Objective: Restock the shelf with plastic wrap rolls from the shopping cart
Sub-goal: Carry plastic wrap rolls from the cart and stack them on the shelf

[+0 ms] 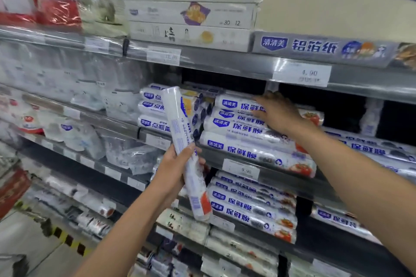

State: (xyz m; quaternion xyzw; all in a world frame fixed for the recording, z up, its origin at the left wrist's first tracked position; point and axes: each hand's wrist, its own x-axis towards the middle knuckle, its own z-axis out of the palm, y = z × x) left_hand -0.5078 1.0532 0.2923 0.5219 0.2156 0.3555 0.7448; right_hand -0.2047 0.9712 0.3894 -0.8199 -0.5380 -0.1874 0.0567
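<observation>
My left hand (177, 166) grips a white plastic wrap roll (180, 132) near its middle, holding it almost upright in front of the middle shelf (279, 177). My right hand (276, 112) reaches in with straight fingers and rests flat on a stack of plastic wrap rolls (245, 139) with blue lettering that lies lengthwise on that shelf. More such rolls (249, 207) fill the shelf below. The shopping cart is not in view.
Flat white boxes (191, 13) and a foil box (319, 48) sit on the top shelf. A dark gap (344, 110) opens to the right of the stack. Bagged goods (85, 96) fill the shelves to the left. Price tags (301, 75) line the shelf edges. Floor (29, 243) lies lower left.
</observation>
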